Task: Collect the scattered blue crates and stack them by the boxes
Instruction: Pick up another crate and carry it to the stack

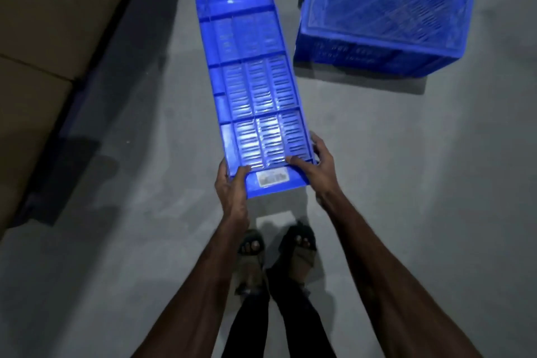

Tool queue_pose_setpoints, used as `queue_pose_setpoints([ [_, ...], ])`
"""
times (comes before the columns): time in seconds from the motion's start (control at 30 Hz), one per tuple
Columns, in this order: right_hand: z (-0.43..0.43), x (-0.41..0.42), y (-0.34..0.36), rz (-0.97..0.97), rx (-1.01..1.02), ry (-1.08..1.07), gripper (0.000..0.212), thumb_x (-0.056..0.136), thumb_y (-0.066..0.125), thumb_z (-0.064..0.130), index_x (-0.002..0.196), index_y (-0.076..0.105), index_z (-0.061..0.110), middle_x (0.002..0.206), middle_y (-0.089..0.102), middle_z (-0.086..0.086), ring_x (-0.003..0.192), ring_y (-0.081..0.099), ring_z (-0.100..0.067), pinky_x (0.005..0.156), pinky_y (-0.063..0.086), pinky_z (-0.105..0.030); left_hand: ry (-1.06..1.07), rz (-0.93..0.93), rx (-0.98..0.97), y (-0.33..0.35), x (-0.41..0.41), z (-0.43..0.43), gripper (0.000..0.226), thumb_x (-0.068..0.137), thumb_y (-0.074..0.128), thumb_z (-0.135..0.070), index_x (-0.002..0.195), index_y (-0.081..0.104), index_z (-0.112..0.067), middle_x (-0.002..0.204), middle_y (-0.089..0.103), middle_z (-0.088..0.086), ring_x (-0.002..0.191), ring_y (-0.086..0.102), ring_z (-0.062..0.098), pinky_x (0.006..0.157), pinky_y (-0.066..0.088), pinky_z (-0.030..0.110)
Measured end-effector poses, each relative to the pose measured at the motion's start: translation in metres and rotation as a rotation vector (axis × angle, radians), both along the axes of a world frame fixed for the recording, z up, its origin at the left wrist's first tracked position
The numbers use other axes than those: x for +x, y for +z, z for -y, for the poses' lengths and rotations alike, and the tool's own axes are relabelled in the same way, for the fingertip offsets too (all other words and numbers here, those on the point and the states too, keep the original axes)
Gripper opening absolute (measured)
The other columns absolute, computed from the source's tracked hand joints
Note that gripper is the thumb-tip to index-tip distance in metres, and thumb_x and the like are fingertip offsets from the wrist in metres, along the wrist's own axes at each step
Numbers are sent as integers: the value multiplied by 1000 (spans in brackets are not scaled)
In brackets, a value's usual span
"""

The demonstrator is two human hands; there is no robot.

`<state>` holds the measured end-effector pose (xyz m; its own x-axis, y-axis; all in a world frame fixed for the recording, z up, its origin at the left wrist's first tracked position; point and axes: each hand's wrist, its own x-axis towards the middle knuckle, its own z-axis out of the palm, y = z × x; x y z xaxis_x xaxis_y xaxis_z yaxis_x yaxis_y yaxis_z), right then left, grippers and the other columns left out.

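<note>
I hold a long, shallow blue crate (pixel 252 87) out in front of me above the floor, its slotted face turned up and a white label on its near end. My left hand (pixel 232 183) grips the near left corner, thumb on top. My right hand (pixel 315 167) grips the near right corner the same way. A deeper blue crate (pixel 380 14) with slotted walls stands on the floor at the upper right, apart from the one I hold.
Brown cardboard boxes (pixel 43 38) stand along the left on a dark blue pallet (pixel 66 136). Grey concrete floor (pixel 406 168) spreads to the right and near me. My sandalled feet (pixel 276 253) show below the held crate.
</note>
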<state>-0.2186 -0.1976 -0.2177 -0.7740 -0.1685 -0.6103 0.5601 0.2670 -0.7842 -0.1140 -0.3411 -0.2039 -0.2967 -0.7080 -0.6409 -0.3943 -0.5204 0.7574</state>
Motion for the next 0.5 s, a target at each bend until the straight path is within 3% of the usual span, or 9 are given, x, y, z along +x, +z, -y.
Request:
queue_pose_setpoints([
  [0.17, -14, 9, -27, -49, 17, 71, 75, 75, 91, 8, 141, 58, 22, 128, 68, -3, 102, 70, -6, 89, 62, -41, 5, -35, 52, -31, 20, -14, 53, 91, 73, -8, 142, 62, -20, 124, 75, 0, 108, 74, 24, 90, 62, 40],
  [0.27, -19, 17, -37, -32, 21, 89, 78, 79, 89, 10, 146, 52, 24, 130, 67, -1, 107, 71, -12, 88, 62, -41, -62, -15, 108, -46, 27, -19, 57, 95, 71, -11, 148, 54, -24, 128, 73, 0, 102, 75, 20, 82, 63, 38],
  [0.37, -22, 17, -41, -24, 10, 127, 81, 83, 87, 16, 152, 45, 27, 136, 65, 2, 113, 70, -15, 92, 61, -43, -206, -20, 162, -51, 31, -16, 64, 97, 69, -16, 155, 41, -25, 138, 66, 1, 110, 73, 20, 88, 62, 40],
  [0.43, -21, 16, -37, -25, 23, 129, 83, 84, 87, 22, 154, 43, 30, 140, 63, 4, 117, 69, -14, 95, 60, -43, -288, -16, 206, -50, 31, -7, 64, 100, 68, -17, 156, 36, -20, 144, 61, 4, 114, 70, 18, 89, 61, 35],
  [0.5, -17, 23, -29, -31, 87, 7, 79, 86, 84, 27, 154, 44, 31, 147, 57, 3, 124, 63, -14, 100, 55, -37, -310, 53, 215, -41, 25, 10, 67, 101, 66, -21, 157, 30, -20, 147, 55, 5, 120, 64, 20, 94, 59, 34],
])
